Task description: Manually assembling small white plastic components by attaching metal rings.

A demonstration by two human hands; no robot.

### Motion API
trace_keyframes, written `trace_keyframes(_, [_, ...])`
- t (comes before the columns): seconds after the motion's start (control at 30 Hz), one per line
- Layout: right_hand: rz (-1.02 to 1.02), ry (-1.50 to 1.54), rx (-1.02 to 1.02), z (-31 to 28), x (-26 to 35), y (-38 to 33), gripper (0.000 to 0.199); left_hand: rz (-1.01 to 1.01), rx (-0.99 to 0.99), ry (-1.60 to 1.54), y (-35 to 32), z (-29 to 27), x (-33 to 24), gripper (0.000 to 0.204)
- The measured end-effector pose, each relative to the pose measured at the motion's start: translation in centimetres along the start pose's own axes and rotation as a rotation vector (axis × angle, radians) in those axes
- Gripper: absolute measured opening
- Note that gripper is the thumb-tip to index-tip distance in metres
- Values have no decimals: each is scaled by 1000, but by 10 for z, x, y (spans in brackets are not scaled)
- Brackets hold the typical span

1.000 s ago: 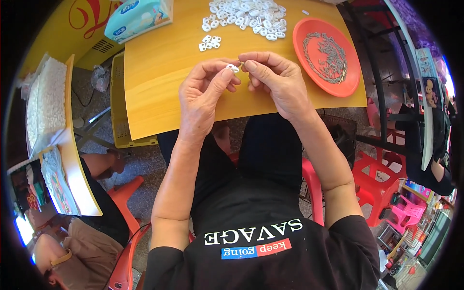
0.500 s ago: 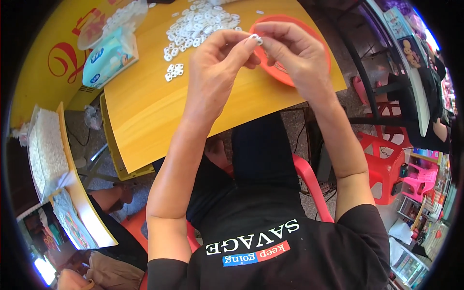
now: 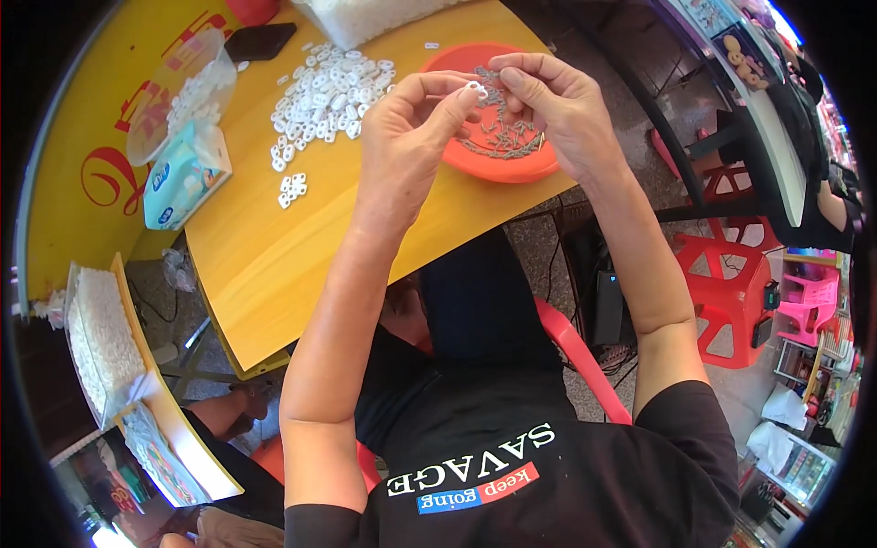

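My left hand point(image 3: 402, 137) pinches a small white plastic piece with holes point(image 3: 478, 90) between thumb and forefinger, at the near left of an orange bowl. My right hand point(image 3: 566, 110) is a little to the right, over the bowl, apart from the white piece. Its thumb and forefinger are pressed together; whatever they hold is too small to make out. Inside the orange bowl point(image 3: 464, 163) lie many thin grey nails or screws point(image 3: 512, 139). A heap of white oval pieces with holes point(image 3: 329, 91) spreads left of the bowl, with a small cluster point(image 3: 292, 190) nearer me.
A tissue pack point(image 3: 187, 175), a clear container of white pieces point(image 3: 196, 96) and a dark phone point(image 3: 260, 42) are at the wooden table's point(image 3: 265, 283) left. A large clear bag point(image 3: 365, 16) sits at the back. Red stools point(image 3: 726, 292) stand right; another person's leg shows lower left.
My hands have drawn apart; both were at the white piece, and now only the left has it. The view has shifted, showing more of the table's back and the nails in the bowl.
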State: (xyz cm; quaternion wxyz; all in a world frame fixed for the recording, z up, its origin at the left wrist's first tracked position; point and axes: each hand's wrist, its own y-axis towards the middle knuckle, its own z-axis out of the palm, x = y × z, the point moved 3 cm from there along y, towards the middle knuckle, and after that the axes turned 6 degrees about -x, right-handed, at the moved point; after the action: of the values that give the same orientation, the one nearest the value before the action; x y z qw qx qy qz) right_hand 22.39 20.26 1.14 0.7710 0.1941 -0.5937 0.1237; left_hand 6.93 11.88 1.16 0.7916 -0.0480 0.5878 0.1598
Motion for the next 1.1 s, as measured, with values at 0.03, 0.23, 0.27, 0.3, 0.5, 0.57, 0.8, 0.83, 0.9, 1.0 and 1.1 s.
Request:
trace_keyframes(0.03, [-4, 3, -3, 0, 0, 1, 20, 63, 20, 35, 0, 1, -1, 16])
trace_keyframes(0.23, [89, 59, -12, -2, 2, -1, 21, 338, 41, 215, 5, 9, -2, 7])
trace_keyframes(0.27, [112, 88, -8, -2, 3, -2, 21, 385, 40, 268, 5, 10, -3, 7])
trace_keyframes(0.3, [135, 117, -3, -2, 2, -2, 21, 387, 43, 268, 5, 11, -3, 7])
trace_keyframes(0.5, [194, 197, 7, 2, -2, -3, 19, 395, 58, 307, 4, 13, 0, 5])
trace_keyframes(0.57, [196, 200, 0, 3, -4, -3, 19, 416, 58, 350, 4, 14, 0, 6])
trace_keyframes(0.8, [267, 249, 16, 5, -6, -5, 18, 412, 53, 346, 6, 14, -2, 6])
trace_keyframes(0.83, [266, 249, 14, 5, -5, -5, 18, 409, 47, 345, 6, 14, -2, 6])
trace_keyframes(0.9, [272, 235, 29, 5, -4, -6, 19, 406, 43, 344, 6, 13, -2, 6])
trace_keyframes(1.0, [269, 279, 41, 3, -5, -7, 19, 472, 65, 381, 3, 14, -4, 7])
trace_keyframes(1.1, [271, 234, 20, 3, -2, -8, 19, 554, 53, 471, 1, 15, -5, 7])
